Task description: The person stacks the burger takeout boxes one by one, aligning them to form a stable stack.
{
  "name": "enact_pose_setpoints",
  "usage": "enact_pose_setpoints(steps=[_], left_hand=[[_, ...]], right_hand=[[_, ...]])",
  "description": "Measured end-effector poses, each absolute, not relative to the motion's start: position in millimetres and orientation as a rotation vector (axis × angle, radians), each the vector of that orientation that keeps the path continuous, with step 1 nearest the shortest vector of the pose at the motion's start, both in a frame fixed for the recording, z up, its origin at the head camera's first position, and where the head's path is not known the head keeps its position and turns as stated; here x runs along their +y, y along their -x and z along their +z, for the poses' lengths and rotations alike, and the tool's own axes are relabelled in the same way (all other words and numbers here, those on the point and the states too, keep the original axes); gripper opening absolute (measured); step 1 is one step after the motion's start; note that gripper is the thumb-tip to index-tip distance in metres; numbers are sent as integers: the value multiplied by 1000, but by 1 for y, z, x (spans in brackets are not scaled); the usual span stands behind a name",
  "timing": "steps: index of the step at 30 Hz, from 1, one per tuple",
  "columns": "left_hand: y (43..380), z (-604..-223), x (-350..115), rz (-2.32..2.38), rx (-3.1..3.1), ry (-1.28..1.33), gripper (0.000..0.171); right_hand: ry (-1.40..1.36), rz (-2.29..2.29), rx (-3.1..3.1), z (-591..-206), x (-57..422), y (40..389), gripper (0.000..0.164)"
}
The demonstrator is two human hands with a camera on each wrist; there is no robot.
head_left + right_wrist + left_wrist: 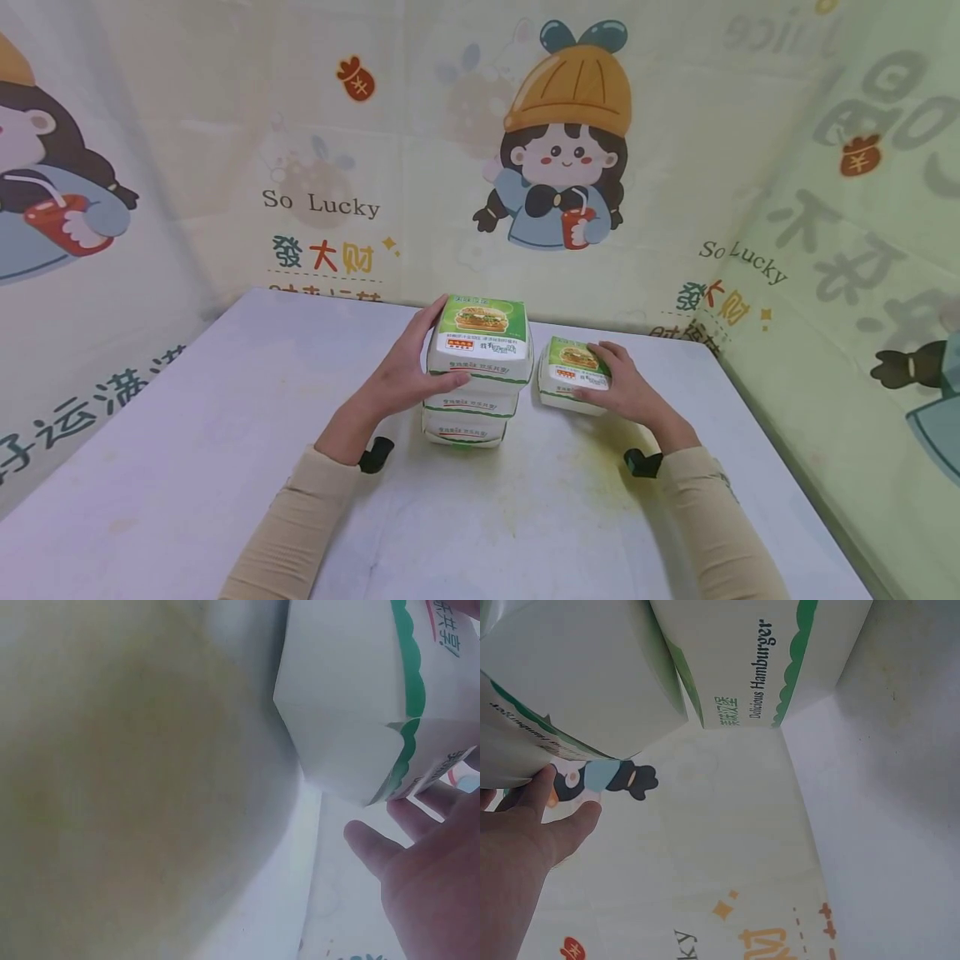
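Observation:
On the table, hamburger boxes [483, 342] in white and green stand in a stack, with a burger printed on the top lid. My left hand [401, 367] grips the top box, its thumb across the front and fingers along the left side. Below it, two more boxes [465, 427] are partly covered by the top one. Right of the stack, my right hand [626, 383] holds another hamburger box [577, 371] by its right side, with fingers over the lid. In the right wrist view this box [345, 697] shows its white side and green scalloped edge.
A white table [225, 400] carries the boxes, with a yellowish stain [615, 450] in front of the right box. Printed cloth [435, 167] with cartoon figures hangs behind the table and along both sides. Dark wrist mounts [377, 455] sit beside the wrists.

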State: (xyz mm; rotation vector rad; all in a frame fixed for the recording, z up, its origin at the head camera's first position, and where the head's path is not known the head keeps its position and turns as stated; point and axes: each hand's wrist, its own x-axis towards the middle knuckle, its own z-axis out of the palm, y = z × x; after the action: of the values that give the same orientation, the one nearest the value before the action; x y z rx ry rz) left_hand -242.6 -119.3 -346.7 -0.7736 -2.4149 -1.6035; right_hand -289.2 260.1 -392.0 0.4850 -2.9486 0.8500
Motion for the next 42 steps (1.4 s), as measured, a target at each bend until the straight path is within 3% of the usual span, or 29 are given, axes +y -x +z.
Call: enact_pose_setpoints(steps=[15, 42], left_hand=[[242, -347, -119, -1598, -2413, 776, 106], [241, -346, -119, -1588, -2404, 780, 105]], right_hand=[[-460, 864, -2890, -377, 265, 284, 89], [-481, 848, -2687, -305, 249, 257, 72]])
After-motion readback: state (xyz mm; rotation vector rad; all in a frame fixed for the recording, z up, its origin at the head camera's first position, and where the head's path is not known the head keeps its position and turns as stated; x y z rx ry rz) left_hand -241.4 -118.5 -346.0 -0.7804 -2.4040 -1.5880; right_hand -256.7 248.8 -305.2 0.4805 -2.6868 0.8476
